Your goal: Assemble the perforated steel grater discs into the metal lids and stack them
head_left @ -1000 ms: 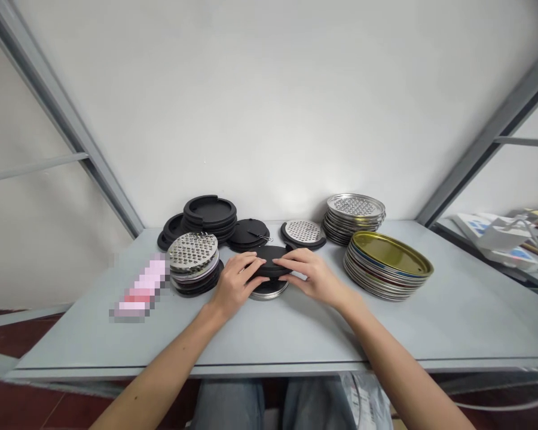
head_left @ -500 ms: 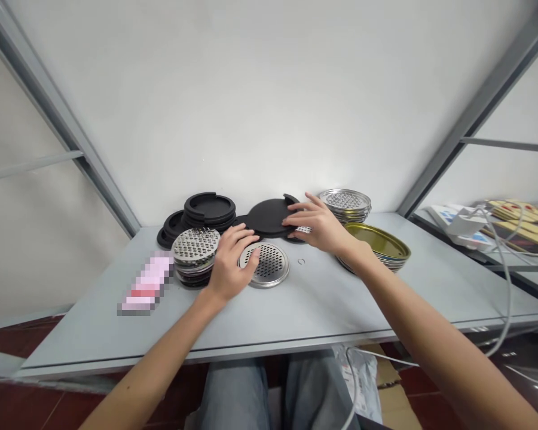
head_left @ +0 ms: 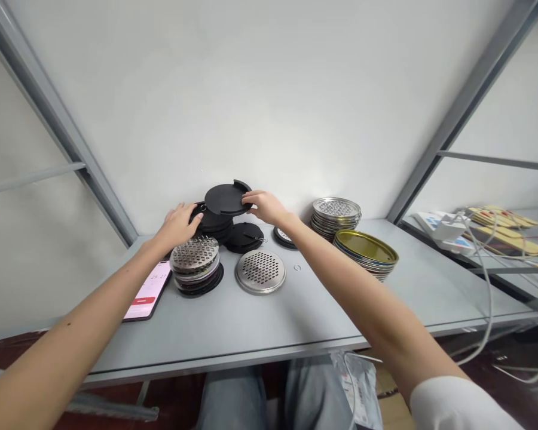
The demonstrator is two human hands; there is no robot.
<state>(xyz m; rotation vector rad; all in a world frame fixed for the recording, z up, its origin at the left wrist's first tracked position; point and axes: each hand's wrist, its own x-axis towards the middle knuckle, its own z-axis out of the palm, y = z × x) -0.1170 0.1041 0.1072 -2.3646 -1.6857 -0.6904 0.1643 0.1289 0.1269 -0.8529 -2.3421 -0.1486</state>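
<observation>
My right hand (head_left: pixel 266 206) grips the right edge of a black round lid (head_left: pixel 224 199) with a raised partial rim, held above a stack of black lids (head_left: pixel 217 222) near the wall. At that stack's left side is my left hand (head_left: pixel 178 223), thumb and fingers apart; I cannot tell whether it touches the stack. Just beyond its fingertips shows a small metal ring (head_left: pixel 203 207). Nearer me stands a pile topped by a spiked metal grater disc (head_left: pixel 194 253). A perforated metal disc (head_left: pixel 260 270) lies flat at the middle of the table.
Black discs (head_left: pixel 244 237) with a small tool on top sit mid-table. Stacked perforated metal discs (head_left: pixel 336 209) and gold-coloured lids (head_left: pixel 366 248) stand right. A loose ring (head_left: pixel 297 268) and a phone (head_left: pixel 149 292) lie on the table (head_left: pixel 233 325). White cables (head_left: pixel 491 304) hang at right.
My right hand has carried the black lid left and up, over the black stack. My left hand has moved left and away from me, from the perforated disc to that stack.
</observation>
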